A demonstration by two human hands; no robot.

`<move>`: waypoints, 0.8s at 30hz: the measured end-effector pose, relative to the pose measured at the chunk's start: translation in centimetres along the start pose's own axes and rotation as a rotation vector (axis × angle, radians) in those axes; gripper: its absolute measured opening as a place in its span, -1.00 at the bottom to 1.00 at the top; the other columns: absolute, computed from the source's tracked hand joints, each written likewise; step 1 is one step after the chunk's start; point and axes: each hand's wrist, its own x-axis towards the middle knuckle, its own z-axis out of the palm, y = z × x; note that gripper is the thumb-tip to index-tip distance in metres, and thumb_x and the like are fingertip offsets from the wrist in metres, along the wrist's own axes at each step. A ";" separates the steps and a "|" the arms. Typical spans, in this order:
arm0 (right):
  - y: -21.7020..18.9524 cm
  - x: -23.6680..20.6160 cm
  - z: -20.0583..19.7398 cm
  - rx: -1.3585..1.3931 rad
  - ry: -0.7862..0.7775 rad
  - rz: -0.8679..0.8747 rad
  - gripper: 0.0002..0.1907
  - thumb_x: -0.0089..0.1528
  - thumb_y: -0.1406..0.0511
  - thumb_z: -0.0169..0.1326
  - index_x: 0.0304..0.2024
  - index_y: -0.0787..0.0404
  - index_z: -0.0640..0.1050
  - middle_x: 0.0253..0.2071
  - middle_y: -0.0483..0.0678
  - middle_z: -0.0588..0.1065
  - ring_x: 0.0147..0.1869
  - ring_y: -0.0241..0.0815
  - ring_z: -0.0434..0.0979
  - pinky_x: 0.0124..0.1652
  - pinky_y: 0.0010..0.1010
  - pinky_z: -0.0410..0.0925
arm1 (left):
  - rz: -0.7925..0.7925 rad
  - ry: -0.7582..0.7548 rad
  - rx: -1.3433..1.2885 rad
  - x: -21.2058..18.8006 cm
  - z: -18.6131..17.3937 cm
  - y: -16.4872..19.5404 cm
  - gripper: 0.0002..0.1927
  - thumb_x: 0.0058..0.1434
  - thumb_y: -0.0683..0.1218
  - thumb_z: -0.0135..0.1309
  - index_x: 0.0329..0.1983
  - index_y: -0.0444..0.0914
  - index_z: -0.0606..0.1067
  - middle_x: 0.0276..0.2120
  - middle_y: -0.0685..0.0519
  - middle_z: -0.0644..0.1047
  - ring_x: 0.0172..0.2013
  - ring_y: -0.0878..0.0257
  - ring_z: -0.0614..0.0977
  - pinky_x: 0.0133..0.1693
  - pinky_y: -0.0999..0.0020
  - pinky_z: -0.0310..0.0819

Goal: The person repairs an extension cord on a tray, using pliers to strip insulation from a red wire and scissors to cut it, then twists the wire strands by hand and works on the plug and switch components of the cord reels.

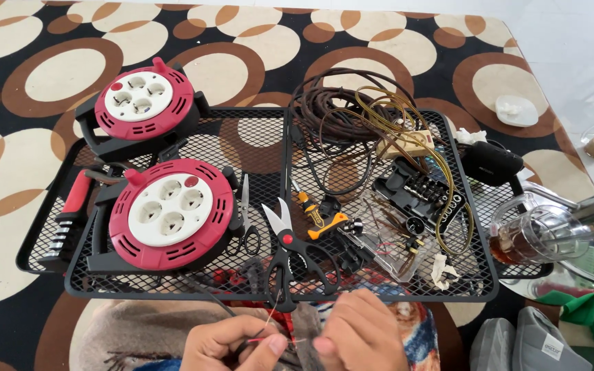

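Patterned carpet, black mesh tray (49, 264); left hand (232, 343) and right hand (362, 336) grips pinch thin red wire (269, 339).

— What can't you make out?
— The bottom edge cuts off my left hand (232, 345) and right hand (362, 340); the thin red wire (269, 339) between my fingers (271, 343) is too small to follow.
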 end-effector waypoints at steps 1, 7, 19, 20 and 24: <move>0.1 0.1 -0.1 0.027 0.005 0.024 -0.68 0.13 0.17 0.25 -0.53 0.19 0.43 -0.51 -0.11 0.42 -0.41 -0.09 0.51 -0.31 -0.25 0.35 | 0.004 0.002 0.004 0.0 -0.1 0.0 -0.97 0.09 -0.31 0.33 -0.45 -0.42 0.72 -0.70 0.23 0.48 -0.66 0.57 0.32 -0.58 0.55 0.04; -1.7 1.4 -0.8 0.131 -0.009 0.042 -0.66 0.10 0.18 0.22 -0.25 0.34 0.55 -0.34 0.03 0.54 -0.27 0.01 0.58 -0.21 -0.23 0.42 | -0.047 -0.003 -0.008 -0.1 -0.1 -0.6 -0.97 0.08 -0.31 0.34 -0.45 -0.42 0.72 -0.69 0.22 0.50 -0.64 0.57 0.35 -0.57 0.56 0.06; -0.7 0.9 0.8 0.275 0.079 -0.033 -0.74 0.12 0.29 0.40 -0.36 0.27 0.56 -0.45 -0.08 0.53 -0.34 -0.13 0.60 -0.26 -0.34 0.43 | -0.123 -0.054 -0.011 -0.1 -0.2 -1.0 -0.96 0.08 -0.29 0.37 -0.46 -0.40 0.72 -0.71 0.22 0.47 -0.64 0.57 0.33 -0.54 0.56 0.05; -0.6 0.8 0.7 0.274 0.067 -0.040 -0.74 0.13 0.28 0.40 -0.36 0.27 0.55 -0.44 -0.08 0.53 -0.34 -0.13 0.60 -0.26 -0.33 0.43 | -0.124 -0.047 -0.017 -0.1 -0.1 -1.0 -0.95 0.07 -0.29 0.37 -0.46 -0.40 0.72 -0.71 0.22 0.47 -0.65 0.56 0.33 -0.54 0.56 0.05; -0.8 0.5 0.7 0.263 0.061 0.024 -0.75 0.15 0.29 0.37 -0.37 0.25 0.54 -0.44 -0.09 0.52 -0.34 -0.13 0.59 -0.25 -0.34 0.44 | -0.119 -0.037 -0.005 -0.2 -0.1 -0.9 -0.94 0.07 -0.29 0.37 -0.48 -0.40 0.71 -0.74 0.23 0.43 -0.66 0.56 0.29 -0.56 0.54 0.01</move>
